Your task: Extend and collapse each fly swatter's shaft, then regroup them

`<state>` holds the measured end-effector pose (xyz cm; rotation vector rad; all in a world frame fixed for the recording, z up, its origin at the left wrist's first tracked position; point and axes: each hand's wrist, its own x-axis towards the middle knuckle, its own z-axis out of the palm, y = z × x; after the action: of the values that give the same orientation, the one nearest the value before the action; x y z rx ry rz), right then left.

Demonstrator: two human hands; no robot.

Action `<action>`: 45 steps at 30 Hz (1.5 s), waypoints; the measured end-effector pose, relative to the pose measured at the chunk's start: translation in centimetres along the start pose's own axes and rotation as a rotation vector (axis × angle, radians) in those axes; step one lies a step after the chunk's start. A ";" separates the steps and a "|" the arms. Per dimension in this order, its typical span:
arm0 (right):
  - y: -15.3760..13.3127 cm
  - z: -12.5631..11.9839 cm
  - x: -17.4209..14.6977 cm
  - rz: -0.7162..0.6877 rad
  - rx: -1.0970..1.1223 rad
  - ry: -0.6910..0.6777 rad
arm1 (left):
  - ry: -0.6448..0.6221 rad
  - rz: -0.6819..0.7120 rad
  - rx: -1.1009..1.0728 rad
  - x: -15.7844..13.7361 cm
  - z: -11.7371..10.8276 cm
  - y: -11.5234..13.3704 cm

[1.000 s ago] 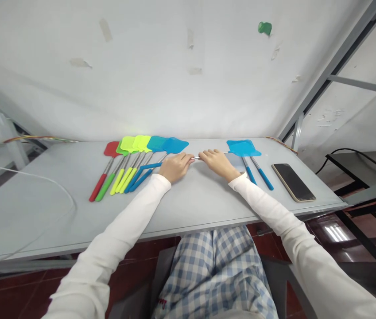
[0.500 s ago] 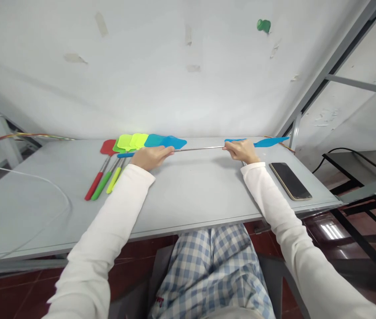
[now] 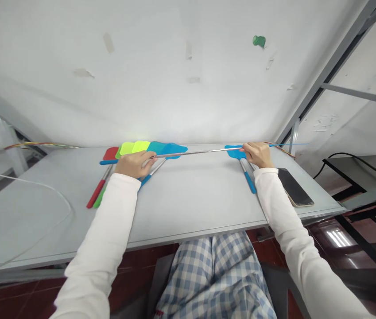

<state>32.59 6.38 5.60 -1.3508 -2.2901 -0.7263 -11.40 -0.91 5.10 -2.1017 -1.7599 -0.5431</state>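
Observation:
A blue fly swatter with a telescopic metal shaft (image 3: pixel 201 152) is held level above the table, drawn out long. My left hand (image 3: pixel 133 165) is closed around its handle end, with the blue grip poking out to the left. My right hand (image 3: pixel 257 154) is closed on the shaft's other end, beside the swatter's blue head, which shows edge-on to the right. Behind and under my left hand lie fly swatters with red (image 3: pixel 110 153), yellow (image 3: pixel 127 148) and blue (image 3: pixel 175 149) heads, overlapping in a row. Another blue fly swatter (image 3: pixel 248 181) lies below my right hand.
A phone (image 3: pixel 296 188) lies on the grey table (image 3: pixel 194 199) by my right forearm. A white cable (image 3: pixel 55 190) curves across the left side. Coloured wires (image 3: pixel 41 144) run along the back left edge, by the wall and metal frame (image 3: pixel 327 66).
My hands have moved apart and the shaft between them is longer. The swatter's head has turned edge-on. Blue swatters lying beneath both hands show more fully.

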 end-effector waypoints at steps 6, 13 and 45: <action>-3.0 1.0 1.3 -0.075 0.140 0.032 | -0.057 -0.073 0.012 0.7 1.3 1.2; -6.9 1.7 2.1 -0.235 0.209 -0.104 | -0.181 -0.011 0.088 1.4 2.7 2.9; -3.9 0.6 1.3 -0.076 0.183 -0.131 | -0.325 -0.112 0.220 1.6 2.2 2.0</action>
<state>28.52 6.10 4.91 -1.2675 -2.4537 -0.4493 -9.02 1.25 3.94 -2.0322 -2.0155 -0.0280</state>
